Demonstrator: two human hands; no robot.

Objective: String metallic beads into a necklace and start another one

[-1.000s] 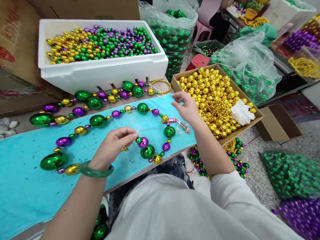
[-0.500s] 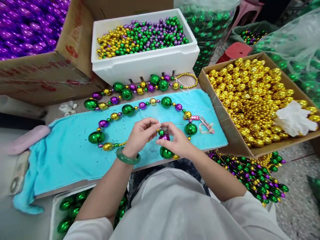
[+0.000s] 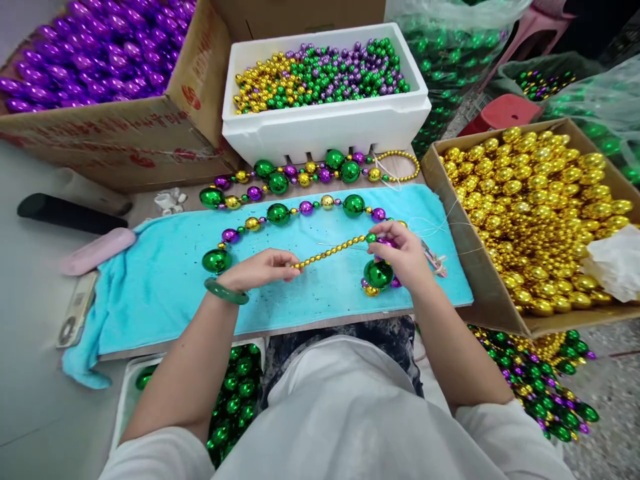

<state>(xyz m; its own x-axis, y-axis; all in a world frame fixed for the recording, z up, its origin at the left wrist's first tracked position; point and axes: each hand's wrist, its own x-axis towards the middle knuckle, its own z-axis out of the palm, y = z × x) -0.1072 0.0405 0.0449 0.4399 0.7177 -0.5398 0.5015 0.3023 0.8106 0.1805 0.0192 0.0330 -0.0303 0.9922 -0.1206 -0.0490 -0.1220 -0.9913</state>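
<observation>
Between my hands a section of small gold beads (image 3: 333, 251), part of a bead necklace, is stretched above the turquoise towel (image 3: 165, 293). My left hand (image 3: 270, 267) pinches its left end. Fingers of my right hand (image 3: 400, 250) are closed around the right end, by a small green bead (image 3: 371, 238) and a purple bead. Below that hand hangs a large green bead (image 3: 378, 274). The rest of the necklace, with green, purple and gold beads (image 3: 327, 202), curves across the towel. A thin needle-like line lies behind the gold beads.
Behind the towel lies another bead necklace (image 3: 349, 171), before a white foam box (image 3: 325, 127) of small beads. Cardboard boxes hold purple beads (image 3: 115, 57) at left and gold beads (image 3: 530, 200) at right. A pink case (image 3: 97, 251) lies at the towel's left end.
My hands have moved apart from where they met, drawing the gold bead section taut. The right hand went right with the green and purple beads. The whole view has shifted.
</observation>
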